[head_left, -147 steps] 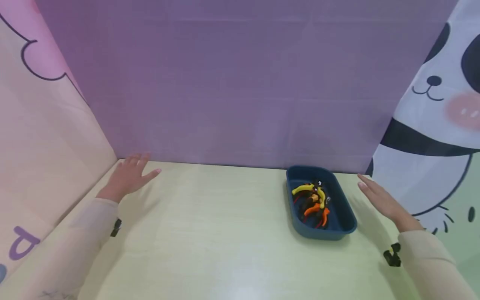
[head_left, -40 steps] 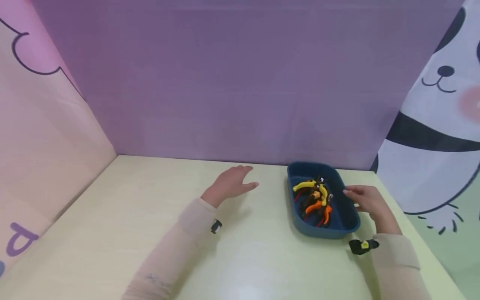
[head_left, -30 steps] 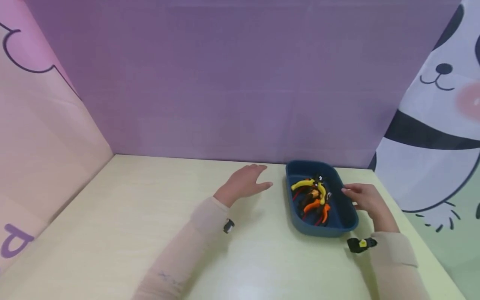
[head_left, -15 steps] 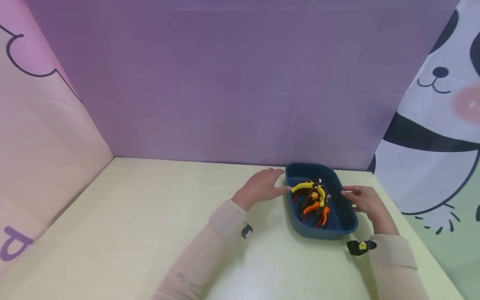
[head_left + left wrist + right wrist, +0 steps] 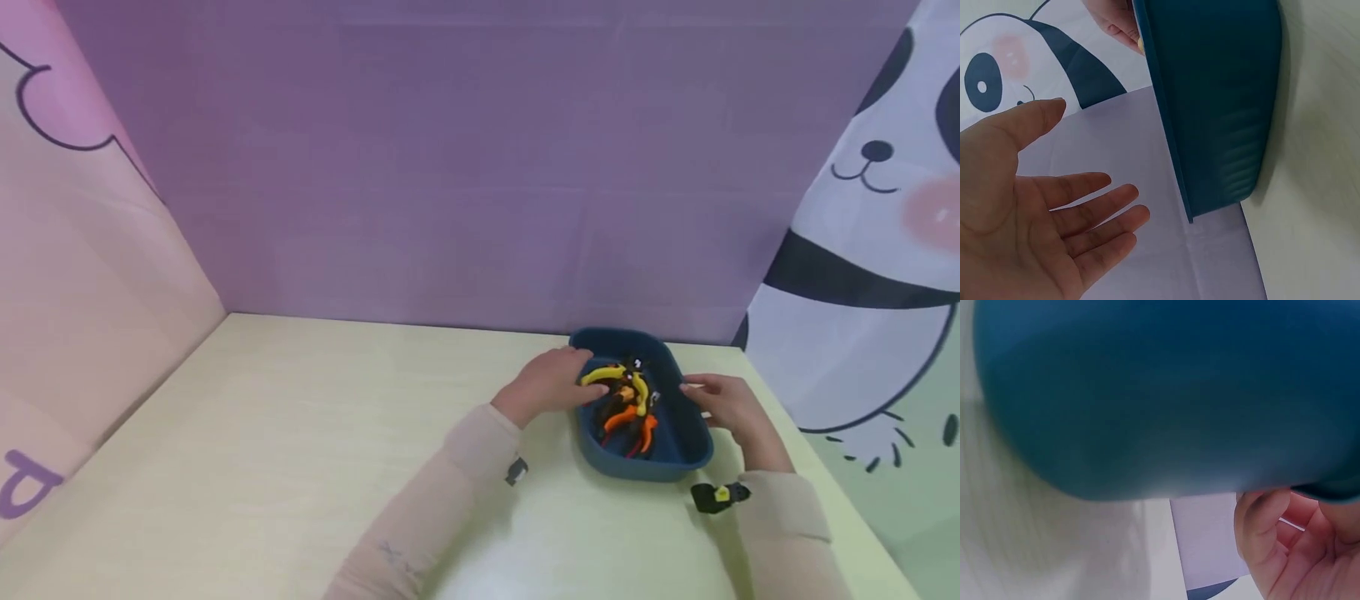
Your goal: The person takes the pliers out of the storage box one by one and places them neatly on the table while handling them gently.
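Observation:
A dark blue rectangular tray (image 5: 637, 469) stands at the table's back right. In it lies a pile of what look like small pliers, with yellow handles (image 5: 641, 393) and orange handles (image 5: 649, 433); their dark heads overlap. My left hand (image 5: 546, 385) hovers over the tray's left rim, its fingertips near the yellow handles. In the left wrist view its fingers are spread and hold nothing, beside the tray's outer wall (image 5: 1216, 106). My right hand (image 5: 738, 410) pinches the tray's right rim. In the right wrist view its curled fingers (image 5: 1263, 519) meet the rim, and the tray wall hides the inside.
The pale wooden table (image 5: 300, 467) stretches to the left of the tray. A purple cloth wall (image 5: 480, 167) rises right behind the tray. Printed cloth panels flank both sides, with a panda (image 5: 862, 217) on the right.
My left hand has come rightward across the table from the far left to above the tray's left rim. My right hand moved in earlier and took the right rim, where it stays.

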